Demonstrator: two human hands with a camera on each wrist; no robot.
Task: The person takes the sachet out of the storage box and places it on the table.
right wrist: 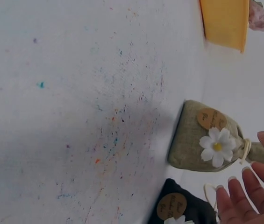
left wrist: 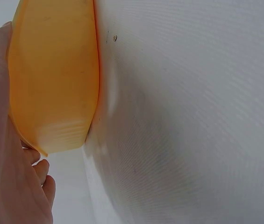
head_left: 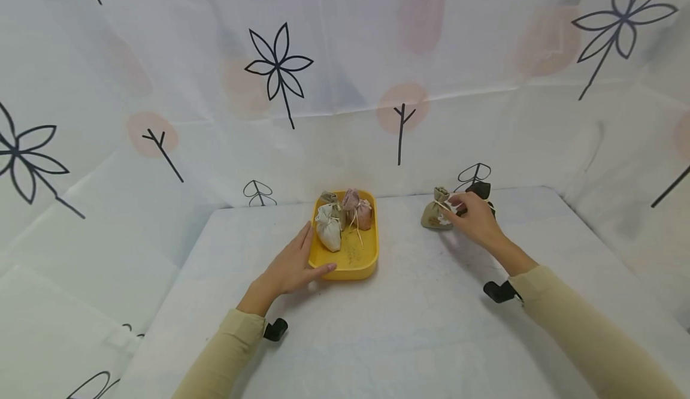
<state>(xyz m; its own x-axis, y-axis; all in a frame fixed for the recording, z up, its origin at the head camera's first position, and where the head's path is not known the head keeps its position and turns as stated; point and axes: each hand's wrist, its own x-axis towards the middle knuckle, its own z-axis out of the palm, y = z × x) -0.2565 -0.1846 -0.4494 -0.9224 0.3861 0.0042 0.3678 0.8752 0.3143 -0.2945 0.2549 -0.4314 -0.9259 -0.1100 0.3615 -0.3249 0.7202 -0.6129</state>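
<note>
An olive pouch point(right wrist: 206, 134), white-flowered and tied, stands upright, right of a yellow tray point(head_left: 353, 259) holding three small pouches point(head_left: 329, 230)

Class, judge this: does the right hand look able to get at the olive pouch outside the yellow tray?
Probably yes: the right hand is right at the neck of the olive pouch, and the black pouch nearby does not seem to block the way.

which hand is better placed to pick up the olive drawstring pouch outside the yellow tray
Right, most likely. The right hand is at the olive drawstring pouch, close to its tied neck; the left hand is farther off, touching the yellow tray.
</note>
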